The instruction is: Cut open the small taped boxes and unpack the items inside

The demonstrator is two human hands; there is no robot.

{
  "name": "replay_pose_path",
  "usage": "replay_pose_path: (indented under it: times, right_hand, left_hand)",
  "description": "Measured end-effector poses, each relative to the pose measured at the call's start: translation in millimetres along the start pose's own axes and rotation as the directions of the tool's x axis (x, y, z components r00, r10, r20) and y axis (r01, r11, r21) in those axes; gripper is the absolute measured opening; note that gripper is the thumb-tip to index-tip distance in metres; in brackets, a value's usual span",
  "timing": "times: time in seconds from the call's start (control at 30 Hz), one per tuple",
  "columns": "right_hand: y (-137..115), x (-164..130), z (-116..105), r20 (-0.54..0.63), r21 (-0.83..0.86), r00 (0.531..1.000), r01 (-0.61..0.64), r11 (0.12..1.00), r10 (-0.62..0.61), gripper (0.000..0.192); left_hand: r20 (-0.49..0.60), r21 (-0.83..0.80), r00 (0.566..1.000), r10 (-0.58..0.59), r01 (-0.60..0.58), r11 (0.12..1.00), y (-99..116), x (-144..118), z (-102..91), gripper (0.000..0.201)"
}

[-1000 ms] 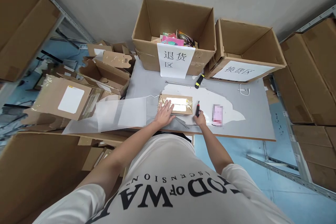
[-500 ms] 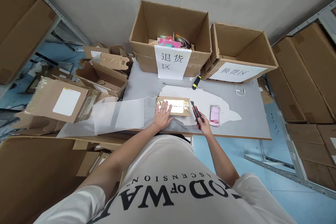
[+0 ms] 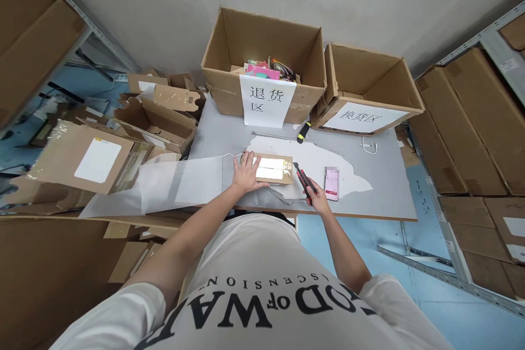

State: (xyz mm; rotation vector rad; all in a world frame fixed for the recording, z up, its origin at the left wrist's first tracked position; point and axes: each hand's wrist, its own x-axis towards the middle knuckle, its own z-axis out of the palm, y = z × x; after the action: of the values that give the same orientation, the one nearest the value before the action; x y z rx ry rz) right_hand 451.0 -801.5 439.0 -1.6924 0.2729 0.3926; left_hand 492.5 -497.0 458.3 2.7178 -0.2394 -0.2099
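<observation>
A small taped cardboard parcel (image 3: 275, 169) with a white label lies on the grey table (image 3: 381, 180). My left hand (image 3: 245, 174) rests flat on its left end, fingers spread. My right hand (image 3: 316, 200) holds a red and black utility knife (image 3: 302, 177); its tip points at the parcel's right edge. A pink phone (image 3: 331, 184) lies just right of the knife.
Two large open cartons with paper signs (image 3: 266, 68) (image 3: 365, 93) stand at the table's back; the left one holds colourful items. A yellow-black tool (image 3: 303, 132) lies in front of them. Opened boxes (image 3: 156, 120) pile up at left. Shelves with cartons (image 3: 476, 120) stand at right.
My right hand lifted the knife off the table and turned its tip toward the parcel's right edge. My left hand slid to the parcel's left end.
</observation>
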Motion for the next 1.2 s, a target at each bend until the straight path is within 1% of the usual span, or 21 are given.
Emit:
replay_pose_path:
  times: [0.13, 0.23, 0.3, 0.43, 0.57, 0.67, 0.77, 0.9, 1.0, 1.1, 1.17, 1.2]
  right_hand:
    - [-5, 3, 1, 0.002, -0.019, 1.0, 0.005, 1.0, -0.005, 0.076]
    - [-10, 3, -3, 0.036, -0.059, 0.999, -0.012, 0.998, 0.014, 0.075]
    - [-14, 2, -7, 0.059, -0.084, 0.998, -0.025, 0.996, 0.03, 0.075]
    - [-13, -2, -16, 0.093, -0.123, 0.995, -0.023, 0.992, 0.034, 0.075]
    - [0, -8, -20, 0.173, -0.199, 0.985, 0.009, 0.98, 0.026, 0.071]
    - [7, -14, -22, 0.191, -0.258, 0.981, 0.037, 0.966, 0.014, 0.071]
    - [5, -22, -27, 0.223, -0.288, 0.975, 0.059, 0.956, 0.007, 0.071]
    - [4, -34, -35, 0.272, -0.273, 0.961, 0.022, 0.962, 0.055, 0.071]
    - [9, -42, -39, 0.256, -0.284, 0.965, 0.011, 0.959, 0.064, 0.07]
    - [11, -48, -48, 0.203, -0.302, 0.979, 0.04, 0.953, 0.023, 0.068]
    - [6, -50, -57, 0.133, -0.324, 0.991, 0.056, 0.944, -0.013, 0.068]
    - [1, -50, -61, 0.098, -0.353, 0.995, 0.068, 0.933, -0.035, 0.068]
  left_hand:
    - [0.001, -0.028, 1.0, -0.023, 0.023, 0.999, 1, -1, 0.3, 0.111]
    - [0.014, -0.068, 0.999, -0.033, 0.034, 0.997, 3, 0, -0.4, 0.113]
    - [0.024, -0.066, 0.999, -0.044, 0.046, 0.997, 3, 0, -0.7, 0.113]
    - [0.031, -0.021, 0.997, -0.067, 0.068, 0.997, 5, 0, 0.1, 0.114]
    - [0.037, 0.019, 0.997, -0.072, 0.071, 0.997, 5, 0, 0.2, 0.11]
    - [0.045, 0.098, 0.997, -0.068, 0.063, 0.993, 5, 0, -0.4, 0.105]
    - [0.054, 0.182, 0.997, -0.062, 0.051, 0.982, 5, -1, -0.8, 0.102]
    - [0.055, 0.21, 0.997, -0.058, 0.045, 0.977, 4, -2, -0.1, 0.1]
    - [0.043, 0.205, 0.998, -0.042, 0.033, 0.978, 3, 0, 1.3, 0.101]
    - [-0.005, 0.205, 1.0, -0.003, 0.004, 0.979, -1, -1, 4.6, 0.101]
    - [-0.049, 0.211, 0.997, 0.053, -0.042, 0.977, -3, -7, 8.6, 0.094]
    - [-0.069, 0.216, 0.993, 0.096, -0.079, 0.973, -4, -11, 11.1, 0.087]
